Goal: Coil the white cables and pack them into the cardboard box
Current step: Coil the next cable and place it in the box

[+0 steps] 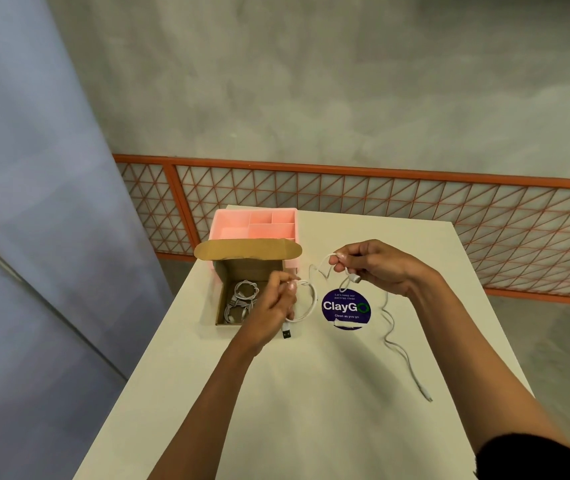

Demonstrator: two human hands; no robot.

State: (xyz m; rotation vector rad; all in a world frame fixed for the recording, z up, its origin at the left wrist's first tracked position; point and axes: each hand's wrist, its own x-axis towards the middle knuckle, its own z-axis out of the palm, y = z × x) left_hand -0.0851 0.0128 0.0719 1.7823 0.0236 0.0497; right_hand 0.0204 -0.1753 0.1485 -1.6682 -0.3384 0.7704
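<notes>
Just right of the cardboard box [249,268], the left hand [275,303] pinches a loop of the white cable [313,301], with its USB plug hanging below. Farther right of the box, the right hand [377,268] pinches the same cable, whose loose tail trails across the table [311,393]. Coiled cables [242,299] lie inside the box.

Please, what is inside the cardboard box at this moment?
Inside the cardboard box lie coiled white cables, bundled on its floor. Their number cannot be told. The left hand covers the box's right side, so that part is hidden.
</notes>
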